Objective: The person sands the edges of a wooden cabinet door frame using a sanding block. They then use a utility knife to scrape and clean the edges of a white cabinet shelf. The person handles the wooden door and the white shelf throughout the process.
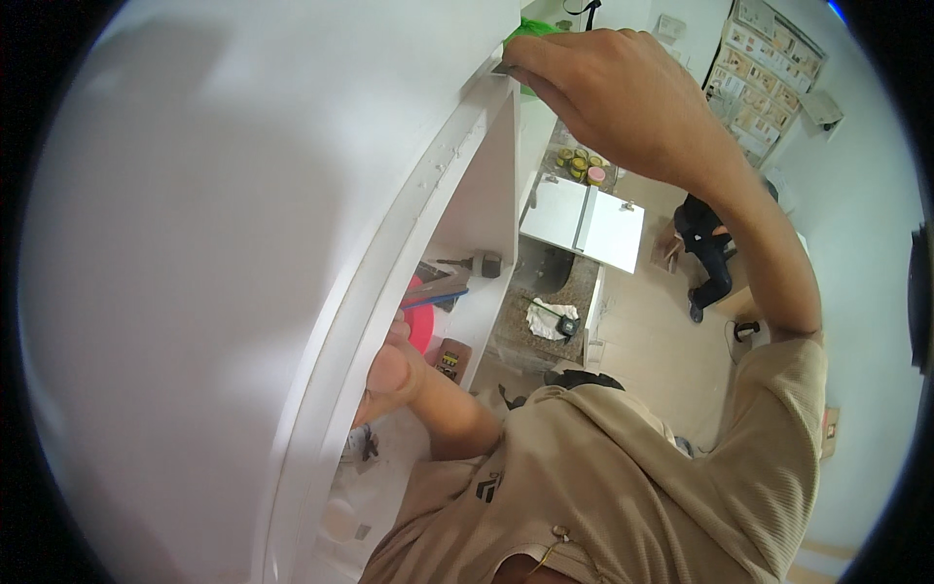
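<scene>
A large white cabinet panel (195,273) fills the left of the view, with its front edge (428,195) running down the middle. My right hand (613,92) is raised at the top corner of the cabinet. It is closed on a bright green thing (530,29), mostly hidden under the fingers, and presses it against the panel's top edge. Lower down, my left hand (392,375) grips the cabinet's front edge with its fingers curled round it. Just behind that hand, inside the cabinet, lie a red bowl (422,329) and a blue stick-like tool (438,299).
Below is a speckled stone counter (520,336) with a white cloth and a black tape measure (564,324). Two white doors (584,224) stand open and several small jars (579,165) sit beyond. Another person in dark clothes (705,248) crouches on the tiled floor at the right.
</scene>
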{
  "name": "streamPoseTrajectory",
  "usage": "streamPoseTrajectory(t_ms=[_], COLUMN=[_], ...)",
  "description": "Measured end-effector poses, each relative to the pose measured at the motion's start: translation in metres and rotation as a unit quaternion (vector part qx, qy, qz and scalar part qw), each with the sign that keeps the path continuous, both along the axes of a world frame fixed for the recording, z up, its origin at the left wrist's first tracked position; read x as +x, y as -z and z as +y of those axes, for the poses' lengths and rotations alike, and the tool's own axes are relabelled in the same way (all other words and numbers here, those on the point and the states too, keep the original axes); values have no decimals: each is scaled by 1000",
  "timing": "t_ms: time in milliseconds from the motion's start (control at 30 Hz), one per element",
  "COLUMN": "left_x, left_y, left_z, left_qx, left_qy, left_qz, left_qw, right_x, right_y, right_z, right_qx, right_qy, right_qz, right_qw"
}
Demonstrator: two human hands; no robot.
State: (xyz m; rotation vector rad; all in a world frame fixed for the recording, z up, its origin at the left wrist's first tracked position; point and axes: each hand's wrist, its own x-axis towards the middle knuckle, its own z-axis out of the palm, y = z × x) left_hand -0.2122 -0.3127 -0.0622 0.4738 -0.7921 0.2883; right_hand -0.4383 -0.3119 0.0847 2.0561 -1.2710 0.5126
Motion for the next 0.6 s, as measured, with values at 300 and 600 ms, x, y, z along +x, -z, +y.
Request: streamPoseTrajectory(t_ms=[300,600], left_x=[-4,-6], left_y=[5,1], left_z=[-2,-1], left_qx=[-60,26], left_qy=[129,-28], left_qz=[41,9], left_qw=[989,999], right_x=[35,-28], right_y=[-4,-21], right_z=[41,7], right_qx=[56,62], right_qy=[-50,-62], right_qz=[33,-90], right_qw=[997,992])
